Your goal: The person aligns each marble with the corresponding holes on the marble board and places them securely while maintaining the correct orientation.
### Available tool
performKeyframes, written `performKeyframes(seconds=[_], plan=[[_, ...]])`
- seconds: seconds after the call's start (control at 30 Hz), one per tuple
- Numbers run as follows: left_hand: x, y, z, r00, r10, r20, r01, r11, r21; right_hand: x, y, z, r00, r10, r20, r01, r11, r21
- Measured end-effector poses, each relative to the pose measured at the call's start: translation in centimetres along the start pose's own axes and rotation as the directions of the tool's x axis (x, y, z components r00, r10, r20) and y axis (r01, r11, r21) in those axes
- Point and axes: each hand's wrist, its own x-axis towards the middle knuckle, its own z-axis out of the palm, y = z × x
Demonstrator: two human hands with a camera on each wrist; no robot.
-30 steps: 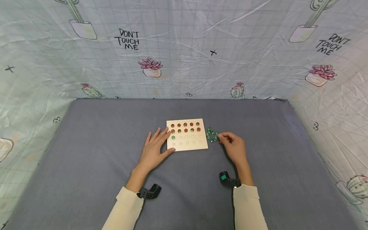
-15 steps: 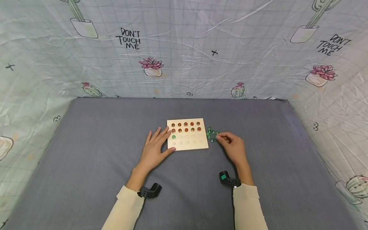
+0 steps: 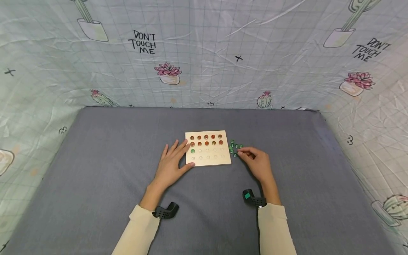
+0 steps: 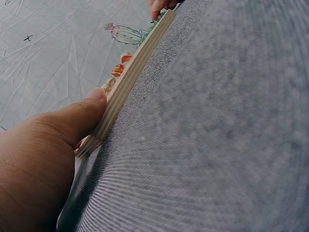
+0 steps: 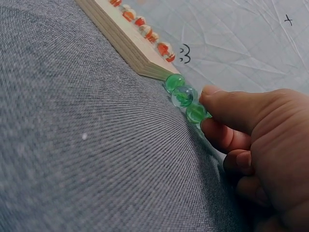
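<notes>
1. Backdrop (image 3: 204, 88): printed cloth with cactus and succulent motifs, behind and beside the counter. Its "DON'T TOUCH ME" lettering is legible in the head view only.
2. Counter (image 3: 111, 141): covered in grey fabric. The wrist views resolve the weave.
3. Wooden board (image 3: 211, 153): lies flat on the counter between the two grips. The head view shows the top face, with four rows of five positions; the wrist views expose the layered edge.
4. Left grip (image 3: 170, 164): wide, fingers spread at the board's left edge. The left wrist view shows the thumb tip resting on the near rim.
5. Right grip (image 3: 259, 164): narrow, thumb and forefinger close together at the loose green marbles (image 5: 182, 96), remaining fingers curled. Even in the right wrist view, whether a marble is pinched cannot be told.
6. Marbles: orange-red marbles (image 3: 207, 143) occupy the two far rows; one seated green marble (image 3: 192, 151) occupies the left end of the third. The loose green marbles cluster just beside the board's right edge. The right wrist view shows their translucency.
</notes>
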Motion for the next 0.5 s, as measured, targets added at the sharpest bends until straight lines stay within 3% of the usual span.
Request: performKeyframes(seconds=[0.5], plan=[[0.13, -0.62, 0.06, 1.000, 0.004, 0.007, -0.004, 1.000, 0.009, 0.08, -0.46, 0.00, 1.000, -0.011, 0.005, 0.011, 1.000, 0.018]])
